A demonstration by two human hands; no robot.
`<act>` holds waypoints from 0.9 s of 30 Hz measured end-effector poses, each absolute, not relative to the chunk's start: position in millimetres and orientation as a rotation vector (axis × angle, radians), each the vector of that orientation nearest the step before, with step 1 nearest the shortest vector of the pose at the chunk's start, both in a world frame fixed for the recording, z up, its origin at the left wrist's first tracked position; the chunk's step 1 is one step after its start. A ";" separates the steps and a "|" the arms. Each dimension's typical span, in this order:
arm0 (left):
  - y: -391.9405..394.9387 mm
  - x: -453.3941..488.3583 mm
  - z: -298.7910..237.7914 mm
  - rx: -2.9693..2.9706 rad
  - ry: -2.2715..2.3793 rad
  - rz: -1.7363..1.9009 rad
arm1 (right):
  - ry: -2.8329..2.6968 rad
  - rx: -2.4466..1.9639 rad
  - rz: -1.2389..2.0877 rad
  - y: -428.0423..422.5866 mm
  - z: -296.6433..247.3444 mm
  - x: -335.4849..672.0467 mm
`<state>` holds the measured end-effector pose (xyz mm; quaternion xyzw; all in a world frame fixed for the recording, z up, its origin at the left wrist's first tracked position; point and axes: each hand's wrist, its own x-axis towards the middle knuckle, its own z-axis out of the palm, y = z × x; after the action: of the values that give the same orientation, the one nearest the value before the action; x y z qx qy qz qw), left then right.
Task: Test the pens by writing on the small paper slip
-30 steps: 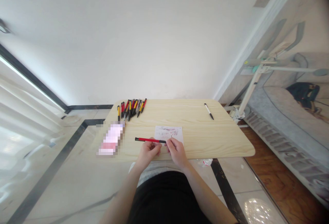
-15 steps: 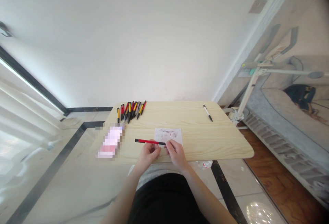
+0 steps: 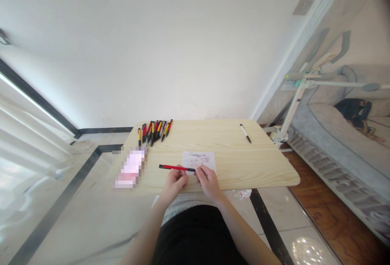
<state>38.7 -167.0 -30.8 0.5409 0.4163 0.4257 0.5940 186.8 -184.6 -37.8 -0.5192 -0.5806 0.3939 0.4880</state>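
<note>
A red pen with black ends (image 3: 172, 167) lies nearly level across both hands, above the near side of the table. My left hand (image 3: 176, 183) is closed around its middle. At the pen's black right end, my right hand (image 3: 207, 179) pinches the tip between its fingers. Just behind the hands a small white paper (image 3: 198, 158) with dark reddish scribbles rests on the table, its near part hidden by the fingers and pen.
A bunch of red, yellow and grey pens (image 3: 155, 131) lies at the table's back left. Nearer stands a pixelated, pinkish screen-like object (image 3: 131, 167). One white and black pen (image 3: 245, 133) lies at the back right of the wooden table (image 3: 258, 167). A wall rises behind.
The view has shifted very slightly. Both hands keep the red pen in nearly the same place, with no other clear change.
</note>
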 end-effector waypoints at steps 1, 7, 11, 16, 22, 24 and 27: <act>-166.9 38.1 -31.1 1.255 0.954 0.991 | -1.411 -1.266 0.959 -184.6 -37.7 186.8; -168.5 36.2 -29.1 1.260 0.882 1.033 | -1.441 -1.262 0.943 -185.0 -35.8 186.7; -170.3 39.2 -27.1 1.297 0.928 1.079 | -1.452 -1.269 0.918 -184.9 -35.8 186.6; -168.9 43.4 -28.6 1.216 0.977 1.111 | -1.447 -1.269 0.913 -184.3 -37.4 186.9; -165.8 42.3 -37.3 1.098 0.945 1.135 | -1.427 -1.262 0.934 -184.1 -38.6 187.1; -165.5 41.9 -38.8 1.103 0.947 1.123 | -1.418 -1.261 0.937 -184.1 -38.9 187.1; -165.5 41.2 -39.3 1.118 0.957 1.105 | -1.415 -1.258 0.946 -184.3 -39.3 187.3</act>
<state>41.2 -165.5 -39.3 0.4834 0.4140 0.4779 0.6055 187.3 -184.3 -39.3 -0.5181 -0.5826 0.3896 0.4903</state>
